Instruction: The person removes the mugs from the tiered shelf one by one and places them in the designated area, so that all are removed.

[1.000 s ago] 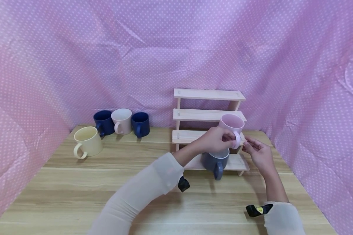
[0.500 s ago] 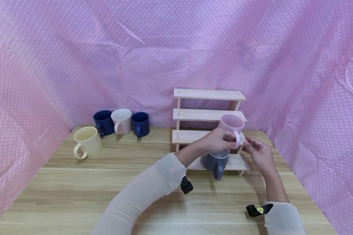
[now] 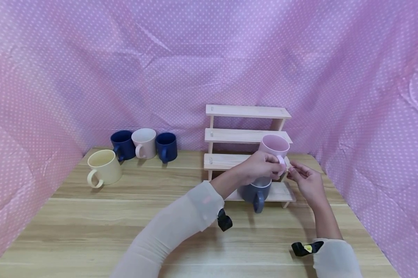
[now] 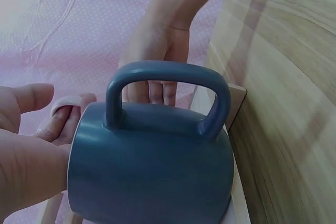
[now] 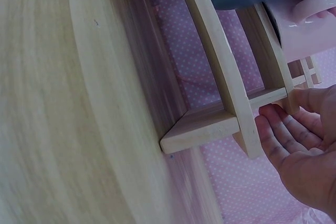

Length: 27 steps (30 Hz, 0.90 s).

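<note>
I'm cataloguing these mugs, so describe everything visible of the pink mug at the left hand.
The pink mug looks like glossy ceramic, pale outside and deeper pink inside, with a round open rim and a loop handle facing the person. It is upright, apparently resting near the right end of the second-lowest shelf of the wooden stand. The left hand's fingers grip the handle and hide its lower body in the head view. No contents show.

A pink mug [image 3: 274, 143], upright, handle facing front, is at the second-lowest shelf [image 3: 226, 161] of a stepped, pale wooden rack [image 3: 247, 111].
</note>
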Each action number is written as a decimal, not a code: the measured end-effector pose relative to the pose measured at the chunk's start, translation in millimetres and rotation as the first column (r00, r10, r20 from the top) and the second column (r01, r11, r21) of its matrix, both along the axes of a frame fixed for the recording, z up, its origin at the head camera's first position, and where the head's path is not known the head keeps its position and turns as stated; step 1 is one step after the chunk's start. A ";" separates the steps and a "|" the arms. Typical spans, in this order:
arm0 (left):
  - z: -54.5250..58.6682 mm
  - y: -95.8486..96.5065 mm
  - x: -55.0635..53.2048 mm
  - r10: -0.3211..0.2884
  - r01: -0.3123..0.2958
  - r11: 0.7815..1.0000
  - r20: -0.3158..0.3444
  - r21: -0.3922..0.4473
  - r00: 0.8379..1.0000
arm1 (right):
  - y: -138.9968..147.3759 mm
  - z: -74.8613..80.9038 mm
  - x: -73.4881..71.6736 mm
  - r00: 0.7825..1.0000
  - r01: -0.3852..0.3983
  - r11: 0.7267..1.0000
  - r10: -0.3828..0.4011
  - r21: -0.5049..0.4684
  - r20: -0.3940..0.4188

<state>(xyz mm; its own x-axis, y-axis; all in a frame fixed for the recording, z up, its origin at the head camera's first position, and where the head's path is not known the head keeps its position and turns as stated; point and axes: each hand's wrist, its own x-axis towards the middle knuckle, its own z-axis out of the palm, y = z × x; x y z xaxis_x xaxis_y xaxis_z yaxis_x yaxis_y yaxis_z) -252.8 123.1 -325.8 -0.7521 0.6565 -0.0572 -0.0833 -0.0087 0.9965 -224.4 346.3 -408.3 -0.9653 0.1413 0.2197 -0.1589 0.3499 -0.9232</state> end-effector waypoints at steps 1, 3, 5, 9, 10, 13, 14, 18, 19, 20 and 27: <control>0.5 0.5 0.7 0.001 -0.002 1.000 0.023 0.025 1.000 | 0.0 -0.1 -0.1 1.000 -0.002 1.000 0.002 0.003 0.001; 1.2 1.5 2.2 0.003 -0.007 0.997 0.062 0.076 0.998 | 0.1 -0.1 -0.3 1.000 -0.004 1.000 0.004 0.009 0.001; 1.4 2.5 3.3 0.011 -0.021 0.993 0.086 0.114 0.996 | 0.2 0.0 -0.1 1.000 -0.003 1.000 0.003 0.016 0.003; 0.7 4.1 4.9 0.046 -0.062 0.986 0.106 0.154 0.993 | 0.1 0.1 0.7 1.000 0.005 1.000 -0.005 0.021 0.007; 0.1 4.3 4.9 0.054 -0.070 0.985 0.108 0.157 0.993 | 0.1 0.0 0.7 1.000 0.008 1.000 -0.008 0.024 0.008; -0.6 4.1 5.6 0.085 -0.101 0.982 0.108 0.157 0.991 | 0.1 -0.5 0.5 1.000 0.017 0.999 -0.017 0.029 0.009; -0.6 3.8 6.1 0.096 -0.111 0.982 0.103 0.152 0.990 | 0.1 -0.6 0.5 1.000 0.020 0.999 -0.020 0.031 0.008; 0.6 4.0 8.5 0.143 -0.154 0.979 0.084 0.137 0.986 | 0.2 -1.5 -0.1 1.000 0.024 0.999 -0.024 0.029 -0.004; 1.1 4.1 9.4 0.154 -0.163 0.978 0.076 0.133 0.985 | 0.1 -1.7 -0.2 1.000 0.024 0.999 -0.024 0.025 -0.005; 1.7 4.3 10.3 0.165 -0.172 0.976 0.068 0.129 0.984 | 0.3 -2.0 -0.3 1.000 0.024 0.999 -0.023 0.022 -0.005; 2.7 5.7 12.9 0.219 -0.224 0.968 0.050 0.115 0.974 | 0.1 -1.8 0.4 1.000 0.030 0.999 -0.029 0.024 -0.006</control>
